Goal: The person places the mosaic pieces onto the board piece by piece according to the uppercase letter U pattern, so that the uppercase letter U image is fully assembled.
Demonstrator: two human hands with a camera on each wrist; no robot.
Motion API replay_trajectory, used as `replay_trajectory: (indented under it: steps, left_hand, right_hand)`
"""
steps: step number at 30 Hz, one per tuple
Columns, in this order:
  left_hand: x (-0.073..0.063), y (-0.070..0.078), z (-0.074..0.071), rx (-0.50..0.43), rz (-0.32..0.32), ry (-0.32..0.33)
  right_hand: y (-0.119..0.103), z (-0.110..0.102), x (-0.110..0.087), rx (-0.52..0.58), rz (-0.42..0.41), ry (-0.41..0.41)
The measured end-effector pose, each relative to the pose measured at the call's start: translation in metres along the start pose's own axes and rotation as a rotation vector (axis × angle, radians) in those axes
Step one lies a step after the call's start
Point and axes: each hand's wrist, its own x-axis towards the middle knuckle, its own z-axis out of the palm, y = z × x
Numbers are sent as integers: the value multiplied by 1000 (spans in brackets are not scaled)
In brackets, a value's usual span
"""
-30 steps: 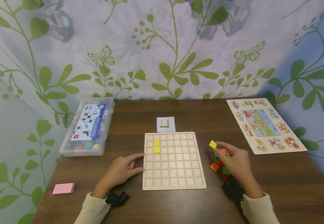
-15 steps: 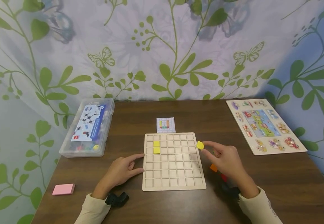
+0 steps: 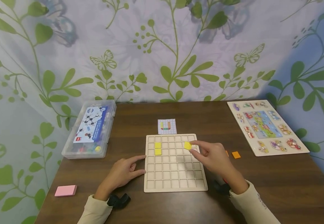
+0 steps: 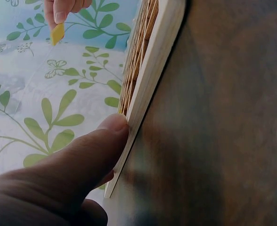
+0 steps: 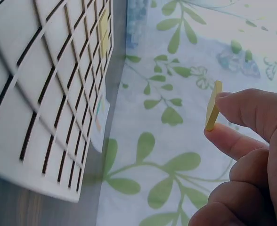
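Note:
A pale wooden grid board [image 3: 175,185] lies on the table, with two yellow square tiles [image 3: 157,148] set one below the other in its upper left cells. My right hand [image 3: 213,155] pinches another yellow tile [image 3: 188,145] between thumb and forefinger, above the board's upper right part. In the right wrist view that tile [image 5: 213,106] is held edge-on, clear of the board. My left hand [image 3: 122,172] touches the board's left edge with thumb and forefinger extended; the left wrist view shows a fingertip [image 4: 114,123] against the rim.
Behind the board lies a small pattern card [image 3: 166,126]. Orange tiles [image 3: 236,155] sit to the right, others partly hidden by my right hand. A clear plastic case [image 3: 90,129] stands left, a pink block [image 3: 66,190] front left, a picture puzzle board [image 3: 267,127] right.
My right hand has carried the yellow tile leftward from beside the loose tiles to over the board. My left hand has stayed at the board's edge.

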Motion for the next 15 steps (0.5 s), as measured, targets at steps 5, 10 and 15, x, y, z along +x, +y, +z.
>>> replay_trajectory:
  steps: [5, 10, 15]
  left_hand:
    - [-1, 0, 1, -3, -5, 0]
    - [1, -2, 2, 3, 5, 3]
    - [1, -2, 2, -11, 9, 8]
  right_hand:
    - [-13, 10, 7, 13, 36, -63]
    - [-19, 18, 17, 12, 24, -85]
    - [-24, 27, 28, 34, 23, -120]
